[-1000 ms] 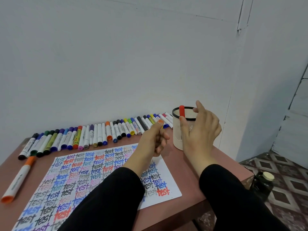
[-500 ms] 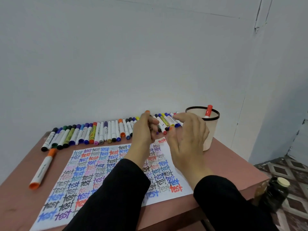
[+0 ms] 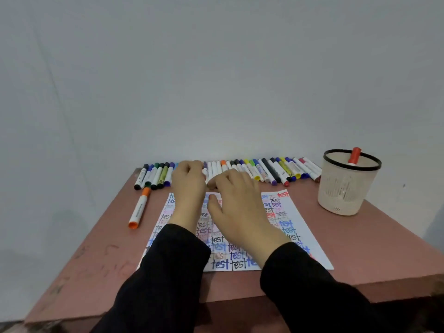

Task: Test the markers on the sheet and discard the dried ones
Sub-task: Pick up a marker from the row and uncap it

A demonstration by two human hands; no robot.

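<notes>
Curling fingers of the left hand (image 3: 188,191) overlap markers (image 3: 268,169).

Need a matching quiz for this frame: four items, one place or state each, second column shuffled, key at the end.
Things:
1. orange marker
2. red-capped marker
3. sheet
4. row of markers

Place or state:
A. stands upright in the cup
B. lies along the far edge of the table, by the wall
C. lies alone, left of the sheet
D. covered with the word "test" in many colours

Pairs: 1-C, 2-A, 3-D, 4-B
</notes>
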